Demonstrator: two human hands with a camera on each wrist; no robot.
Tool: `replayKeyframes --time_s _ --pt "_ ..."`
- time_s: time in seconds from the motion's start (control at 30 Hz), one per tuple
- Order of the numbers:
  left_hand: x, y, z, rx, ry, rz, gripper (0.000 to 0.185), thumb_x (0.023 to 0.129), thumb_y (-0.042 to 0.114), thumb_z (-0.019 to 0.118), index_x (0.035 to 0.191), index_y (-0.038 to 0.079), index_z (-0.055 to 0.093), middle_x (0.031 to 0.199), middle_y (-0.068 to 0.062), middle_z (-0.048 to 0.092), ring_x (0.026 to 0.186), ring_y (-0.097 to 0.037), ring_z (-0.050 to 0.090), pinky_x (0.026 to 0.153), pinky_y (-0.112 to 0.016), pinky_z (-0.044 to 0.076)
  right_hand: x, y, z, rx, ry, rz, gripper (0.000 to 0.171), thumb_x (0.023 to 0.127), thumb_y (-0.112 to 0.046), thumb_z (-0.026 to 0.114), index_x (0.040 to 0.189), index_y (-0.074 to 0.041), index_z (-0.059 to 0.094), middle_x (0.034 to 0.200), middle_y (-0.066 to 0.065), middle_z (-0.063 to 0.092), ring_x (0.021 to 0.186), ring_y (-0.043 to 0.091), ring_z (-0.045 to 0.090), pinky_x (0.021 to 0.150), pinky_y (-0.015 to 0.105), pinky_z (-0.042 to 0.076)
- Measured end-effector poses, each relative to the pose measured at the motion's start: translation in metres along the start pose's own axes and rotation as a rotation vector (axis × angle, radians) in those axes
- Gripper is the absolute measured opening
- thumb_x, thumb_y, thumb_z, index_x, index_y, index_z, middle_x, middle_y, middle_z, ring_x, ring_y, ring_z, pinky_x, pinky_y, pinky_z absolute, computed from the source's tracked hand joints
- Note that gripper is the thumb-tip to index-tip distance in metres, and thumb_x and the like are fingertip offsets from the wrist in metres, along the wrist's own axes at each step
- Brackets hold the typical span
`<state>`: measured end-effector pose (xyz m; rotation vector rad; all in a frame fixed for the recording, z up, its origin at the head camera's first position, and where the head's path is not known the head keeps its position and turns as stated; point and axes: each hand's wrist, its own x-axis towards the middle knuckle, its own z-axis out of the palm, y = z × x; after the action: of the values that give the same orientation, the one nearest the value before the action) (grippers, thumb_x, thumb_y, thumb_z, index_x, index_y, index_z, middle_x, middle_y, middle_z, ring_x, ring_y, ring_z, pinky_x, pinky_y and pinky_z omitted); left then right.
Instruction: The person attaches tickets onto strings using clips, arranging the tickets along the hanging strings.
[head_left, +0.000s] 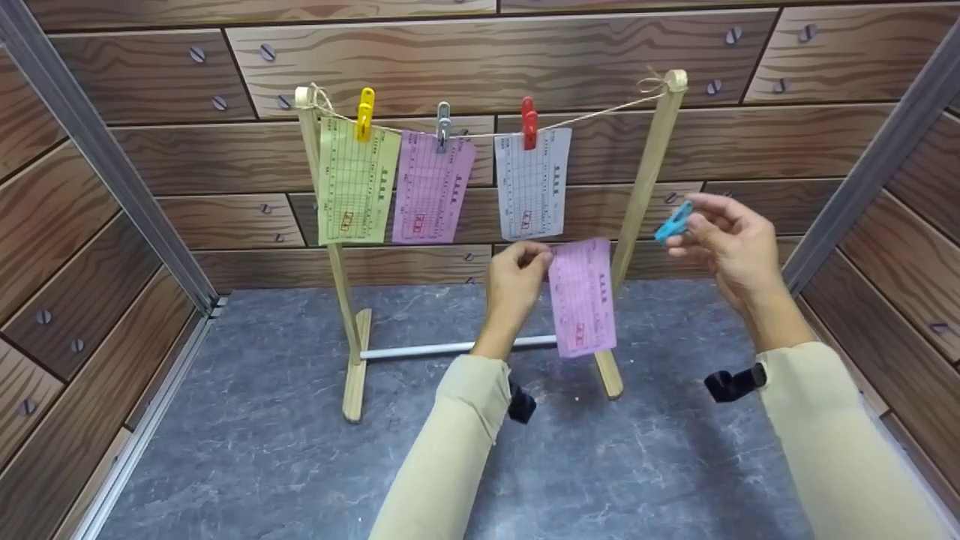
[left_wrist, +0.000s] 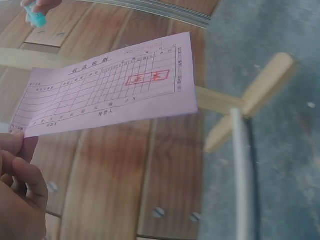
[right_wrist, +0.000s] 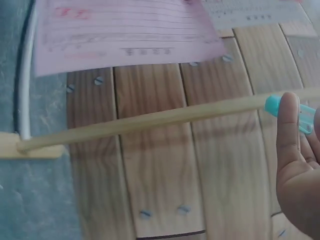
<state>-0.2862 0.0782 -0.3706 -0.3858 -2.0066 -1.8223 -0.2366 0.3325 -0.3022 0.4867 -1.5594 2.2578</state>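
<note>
My left hand (head_left: 516, 289) pinches a pink printed receipt slip (head_left: 583, 300) by its upper left corner; the slip hangs in front of the rack's right side. Off to the right, my right hand (head_left: 739, 244) holds a blue clothespin (head_left: 673, 223) between thumb and fingers. Above, a thin string (head_left: 600, 112) runs between two wooden posts. From it hang a yellow-green slip (head_left: 356, 180) under a yellow clothespin (head_left: 365, 115), a pink slip (head_left: 433, 187) under a grey clothespin (head_left: 443, 126), and a white slip (head_left: 532, 184) under a red clothespin (head_left: 529, 123).
The rack's left post (head_left: 341, 300) and right post (head_left: 649, 172) stand on wooden feet, joined low down by a white rod (head_left: 420, 349). Wood-print panels (head_left: 510, 64) rise behind and at both sides. The floor (head_left: 262, 450) is grey, marble-patterned.
</note>
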Motion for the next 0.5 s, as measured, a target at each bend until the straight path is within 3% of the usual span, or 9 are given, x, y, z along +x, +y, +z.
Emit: replayKeyframes --time_s 0.2,0.5 --pt "0.02 0.027 -0.002 0.009 0.033 0.046 0.004 0.09 0.004 0.074 0.092 0.002 0.076 0.079 -0.001 0.07 0.069 -0.008 0.058 0.064 -0.022 0.048 0.01 -0.017 0.026 -0.164 -0.037 -0.096 0.022 0.093 0.014 0.06 0.114 0.011 0.066 0.089 0.019 0.068 0.065 0.025 0.071 0.061 0.035 0.059" --pt "0.039 0.062 0.001 0.05 0.055 0.142 0.005 0.089 0.005 0.074 0.091 0.001 0.077 0.077 -0.001 0.069 0.067 -0.005 0.055 0.062 -0.02 0.046 0.022 -0.037 0.042 -0.159 -0.101 -0.161 0.02 0.093 0.013 0.06 0.113 0.013 0.064 0.088 0.02 0.066 0.067 0.025 0.072 0.061 0.034 0.058"
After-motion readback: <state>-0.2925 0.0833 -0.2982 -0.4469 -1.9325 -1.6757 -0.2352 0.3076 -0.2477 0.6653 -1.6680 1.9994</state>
